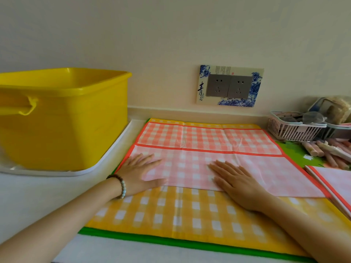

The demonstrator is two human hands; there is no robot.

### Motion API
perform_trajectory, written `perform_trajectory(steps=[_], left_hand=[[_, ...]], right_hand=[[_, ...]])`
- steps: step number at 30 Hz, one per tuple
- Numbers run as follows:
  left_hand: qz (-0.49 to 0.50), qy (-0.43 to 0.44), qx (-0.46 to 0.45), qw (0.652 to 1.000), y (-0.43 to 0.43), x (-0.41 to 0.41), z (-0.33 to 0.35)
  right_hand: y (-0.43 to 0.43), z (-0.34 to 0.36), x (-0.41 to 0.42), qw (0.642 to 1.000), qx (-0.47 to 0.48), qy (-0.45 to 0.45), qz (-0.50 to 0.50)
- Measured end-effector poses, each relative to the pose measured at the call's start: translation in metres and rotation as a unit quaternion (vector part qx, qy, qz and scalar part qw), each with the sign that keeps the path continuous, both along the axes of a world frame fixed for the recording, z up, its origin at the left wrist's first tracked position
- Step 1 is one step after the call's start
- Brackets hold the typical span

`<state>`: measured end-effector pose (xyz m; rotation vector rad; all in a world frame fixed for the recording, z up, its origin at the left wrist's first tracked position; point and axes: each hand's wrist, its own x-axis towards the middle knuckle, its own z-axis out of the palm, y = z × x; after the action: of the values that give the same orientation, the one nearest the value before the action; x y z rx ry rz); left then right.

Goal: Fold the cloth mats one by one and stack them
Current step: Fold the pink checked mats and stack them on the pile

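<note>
A red-and-white checked cloth mat [205, 139] lies on the counter with its near half folded over, pale underside up. My left hand [141, 172], a bead bracelet at its wrist, presses flat on the left part of that folded flap. My right hand [234, 184] lies flat on the flap's middle, fingers straight. Under it lies a yellow checked mat [190, 215], and under that a green mat [133, 236] shows as a strip at the near edge. A folded pale pink mat with a red border [336, 184] sits at the right edge.
A big yellow plastic tub [62, 118] stands on a white tray [106, 162] at the left. At the back right are a pink wire basket [296, 130] with odds and ends and several pink rolled sticks [322, 150]. A double socket [228, 86] is on the wall behind.
</note>
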<state>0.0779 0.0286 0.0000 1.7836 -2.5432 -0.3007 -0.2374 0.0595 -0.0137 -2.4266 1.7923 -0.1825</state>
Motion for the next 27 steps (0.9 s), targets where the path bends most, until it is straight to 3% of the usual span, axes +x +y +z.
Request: perform_trajectory(steps=[5, 8, 11, 15, 22, 27], left_hand=[[-0.001, 0.017, 0.038, 0.999, 0.001, -0.001, 0.007], [0.006, 0.079, 0.057, 0.995, 0.001, -0.009, 0.015], [-0.039, 0.139, 0.016, 0.989, 0.003, -0.024, 0.022], [-0.122, 0.092, -0.033, 0.988, 0.015, -0.047, 0.025], [-0.143, 0.027, -0.079, 0.986, 0.017, -0.047, 0.027], [-0.149, 0.011, -0.097, 0.984, 0.022, -0.048, 0.023]], right_hand=[[0.001, 0.003, 0.001, 1.000, 0.019, 0.011, -0.007], [0.002, 0.004, 0.000, 1.000, 0.018, 0.007, -0.007], [0.003, 0.006, 0.002, 1.000, 0.016, -0.003, -0.012], [0.003, 0.006, 0.001, 0.999, 0.007, -0.029, -0.012], [0.016, 0.022, -0.005, 0.990, 0.045, -0.130, 0.035], [0.034, 0.026, -0.020, 0.989, 0.090, -0.086, 0.078]])
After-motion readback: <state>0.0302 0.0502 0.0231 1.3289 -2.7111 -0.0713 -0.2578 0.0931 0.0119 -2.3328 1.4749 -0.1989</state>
